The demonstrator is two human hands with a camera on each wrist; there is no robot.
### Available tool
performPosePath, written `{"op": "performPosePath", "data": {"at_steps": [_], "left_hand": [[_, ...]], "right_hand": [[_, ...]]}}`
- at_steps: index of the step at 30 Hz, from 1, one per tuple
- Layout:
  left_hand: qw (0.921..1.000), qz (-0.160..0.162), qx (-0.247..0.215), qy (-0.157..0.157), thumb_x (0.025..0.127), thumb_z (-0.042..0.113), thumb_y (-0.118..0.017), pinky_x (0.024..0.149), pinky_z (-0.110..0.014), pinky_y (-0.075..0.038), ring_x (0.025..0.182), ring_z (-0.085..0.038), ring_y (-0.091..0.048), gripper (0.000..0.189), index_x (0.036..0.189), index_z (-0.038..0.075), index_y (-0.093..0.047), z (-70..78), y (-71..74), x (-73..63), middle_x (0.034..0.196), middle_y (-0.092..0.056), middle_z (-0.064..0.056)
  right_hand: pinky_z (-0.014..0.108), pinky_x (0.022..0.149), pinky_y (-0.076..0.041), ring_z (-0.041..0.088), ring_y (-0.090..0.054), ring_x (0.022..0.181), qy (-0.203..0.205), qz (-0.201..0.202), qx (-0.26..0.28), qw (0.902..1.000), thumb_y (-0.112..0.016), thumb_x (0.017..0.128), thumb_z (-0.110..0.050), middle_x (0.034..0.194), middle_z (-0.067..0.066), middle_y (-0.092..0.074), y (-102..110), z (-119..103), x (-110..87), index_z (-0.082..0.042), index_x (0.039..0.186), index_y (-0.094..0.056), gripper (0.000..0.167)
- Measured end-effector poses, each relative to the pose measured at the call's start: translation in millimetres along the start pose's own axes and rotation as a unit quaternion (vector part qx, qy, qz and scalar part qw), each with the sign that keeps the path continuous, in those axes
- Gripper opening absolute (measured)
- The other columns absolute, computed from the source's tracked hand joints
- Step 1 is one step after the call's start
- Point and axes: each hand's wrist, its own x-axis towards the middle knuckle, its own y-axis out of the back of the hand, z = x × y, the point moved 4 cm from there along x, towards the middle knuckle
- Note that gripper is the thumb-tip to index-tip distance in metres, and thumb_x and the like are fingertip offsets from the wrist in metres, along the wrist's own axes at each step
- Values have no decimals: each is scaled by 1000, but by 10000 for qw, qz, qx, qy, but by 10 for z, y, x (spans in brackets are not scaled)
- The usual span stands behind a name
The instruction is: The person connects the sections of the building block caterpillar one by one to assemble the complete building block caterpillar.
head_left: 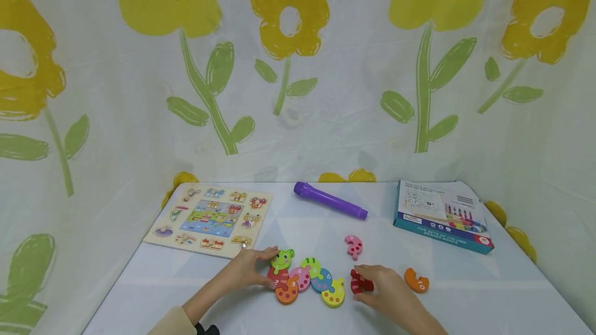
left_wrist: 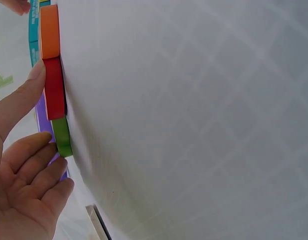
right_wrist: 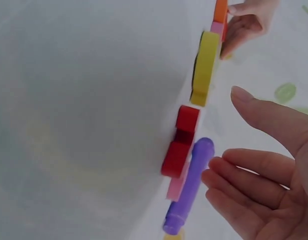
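A number caterpillar puzzle [head_left: 286, 293] lies on the table, its joined pieces running from a green smiling head [head_left: 282, 260] through red, orange, pink, green and blue to a yellow end piece [head_left: 332, 296]. My left hand [head_left: 249, 268] holds the head end, thumb against the red second piece [left_wrist: 55, 90] and fingertips at the green head. Beyond the yellow end lies a loose dark red piece [right_wrist: 181, 142] marked 8. My right hand [head_left: 384, 288] reaches over that piece, thumb and fingers spread apart on either side; in the right wrist view a gap shows between fingertips and piece.
A pink piece [head_left: 355, 247] marked 9 lies behind the red one, and an orange piece [head_left: 416, 281] marked 10 lies right of my right hand. Farther back are a wooden picture board [head_left: 169, 234], a purple microphone-shaped tube [head_left: 330, 201] and a teal-edged box [head_left: 442, 216].
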Motion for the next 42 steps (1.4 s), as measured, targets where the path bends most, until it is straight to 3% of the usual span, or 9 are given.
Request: {"op": "performPosePath", "data": {"at_steps": [12, 19, 29, 32, 35, 39, 42], "left_hand": [[10000, -21, 45, 10, 65, 32, -87, 108, -63, -26, 131, -35, -43, 77, 134, 12, -58, -7, -12, 11, 141, -50, -11], [10000, -33, 90, 9, 66, 32, -87, 107, -63, -28, 131, -36, -44, 77, 133, 11, -58, 4, -6, 7, 141, -50, -11], [9999, -40, 98, -39, 66, 32, -87, 108, -62, -28, 131, -35, -44, 76, 133, 11, -58, -1, -11, 14, 141, -50, -11], [9999, -43, 85, -43, 66, 33, -87, 108, -63, -28, 131, -35, -44, 76, 133, 11, -58, -6, -12, 15, 141, -50, -11], [9999, -42, 109, -52, 66, 34, -87, 108, -63, -27, 131, -35, -44, 77, 133, 12, -58, -13, -13, 17, 141, -50, -11], [9999, -39, 128, -47, 66, 34, -87, 108, -66, -24, 131, -35, -44, 76, 133, 12, -58, -23, -13, 17, 141, -50, -11], [9999, -42, 112, -75, 66, 34, -87, 108, -66, -23, 131, -36, -44, 77, 133, 11, -58, -22, -14, 17, 141, -50, -12]], "right_hand": [[41, 82, -57, 23, -67, 93, -241, -242, -237, 9991, -85, 71, -27, 108, 8, -71, -56, 201, 23, -2, 116, -69, 55], [44, 83, -56, 26, -67, 96, -262, -297, -268, 9989, -86, 70, -23, 107, 8, -72, -62, 207, -11, -1, 116, -69, 54], [47, 83, -56, 26, -66, 94, -710, -497, -97, 9962, -85, 70, -20, 104, 8, -71, -61, 226, -67, -1, 114, -69, 51], [52, 86, -53, 31, -64, 103, -502, -565, 106, 9971, -85, 71, -19, 109, 9, -70, -8, 262, -61, -2, 116, -69, 51], [53, 88, -52, 34, -61, 111, -24, -686, 213, 9974, -83, 74, -16, 116, 9, -68, 43, 289, -26, -3, 120, -67, 50], [47, 87, -54, 31, -60, 114, 648, -979, 214, 9929, -80, 77, -11, 121, 6, -67, 59, 300, 40, -6, 124, -65, 50], [43, 87, -55, 28, -60, 114, 926, -1170, 165, 9887, -80, 77, -10, 123, 3, -66, 57, 299, 87, -7, 126, -64, 52]]}}
